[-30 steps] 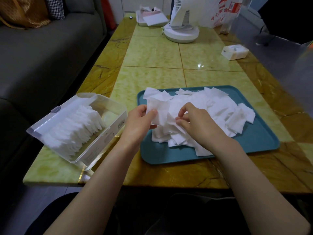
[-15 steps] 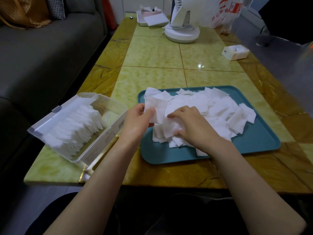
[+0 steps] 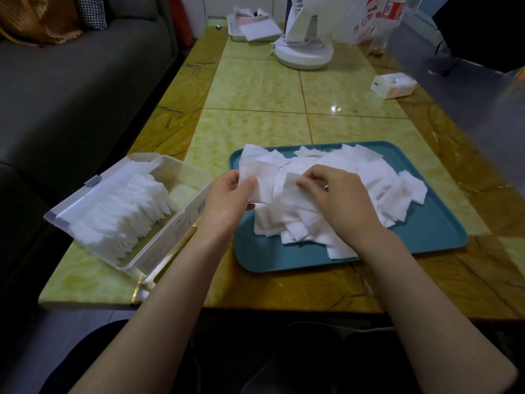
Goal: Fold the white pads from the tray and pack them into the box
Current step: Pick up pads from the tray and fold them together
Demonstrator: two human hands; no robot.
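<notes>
Left hand: the left hand [image 3: 227, 200] is held over the near left corner of the tray. Its thumb and fingers are closed on a pad.
Pad: one white pad [image 3: 262, 182] is pinched at its left edge between the thumb and the fingers of the left hand. It is spread to the right of these fingers, above the pile.
Right hand: the right hand [image 3: 341, 200] is laid over the pile. Its fingers are curled, and the fingertips [image 3: 308, 177] are closed on a second pad.
Second pad: the second pad [image 3: 289, 191] is seen just left of the right fingertips and just right of the first one. Whether it is lifted from the pile cannot be told.
Pile: the pile of pads [image 3: 369, 177] is spread under the right fingers and to the right of them, inside the tray.
Tray: the blue-green tray [image 3: 426, 231] is placed on the table, below the fingers of both hands.
Box: the clear box [image 3: 170, 237] is seen open, near the left fingers on their left side, and it is not touched. Folded pads [image 3: 125, 211] are packed in it in a row, standing on edge.
Table: the yellow-green table [image 3: 255, 86] is stretched away beyond the fingers.
Far end: a white fan [image 3: 304, 52] and a plastic bag [image 3: 377, 15] are seen well beyond the fingers.
Far right: a small white packet [image 3: 393, 86] is laid well apart from the right fingers.
Left side: a grey sofa [image 3: 71, 81] is seen beyond the box.
</notes>
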